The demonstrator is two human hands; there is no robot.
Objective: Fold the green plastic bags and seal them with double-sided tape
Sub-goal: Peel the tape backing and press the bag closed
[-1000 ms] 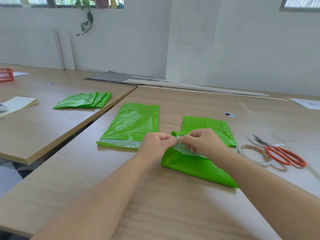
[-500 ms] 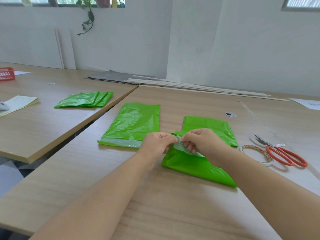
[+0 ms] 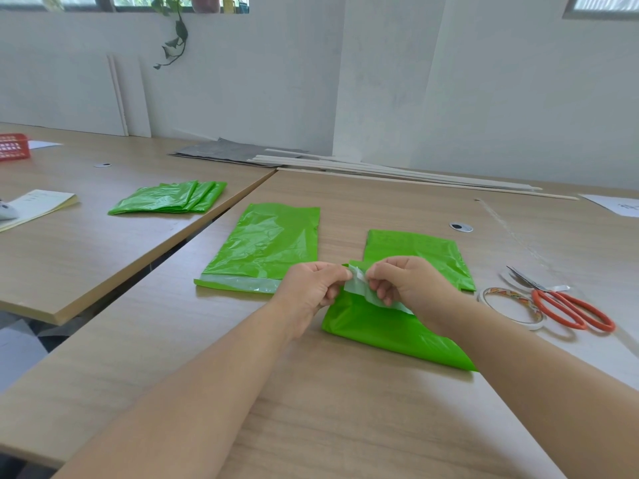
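Note:
A green plastic bag (image 3: 387, 326) lies on the wooden table in front of me, its top edge lifted. Along that edge runs a pale tape strip (image 3: 361, 288). My left hand (image 3: 311, 288) pinches the strip's left end together with the bag's corner. My right hand (image 3: 408, 281) pinches the pale strip just to the right, fingers curled over it. Behind my right hand lies another green bag (image 3: 415, 247). A third green bag (image 3: 266, 247) lies flat to the left, with a pale strip along its near edge.
A roll of double-sided tape (image 3: 508, 305) and orange-handled scissors (image 3: 567, 305) lie to the right. A stack of folded green bags (image 3: 169, 202) sits on the neighbouring table to the left, across a gap. Boards and slats (image 3: 345, 164) lie along the far wall.
My hands have stayed at the bag's top edge. The pale strip's end has lifted a little more between my fingertips.

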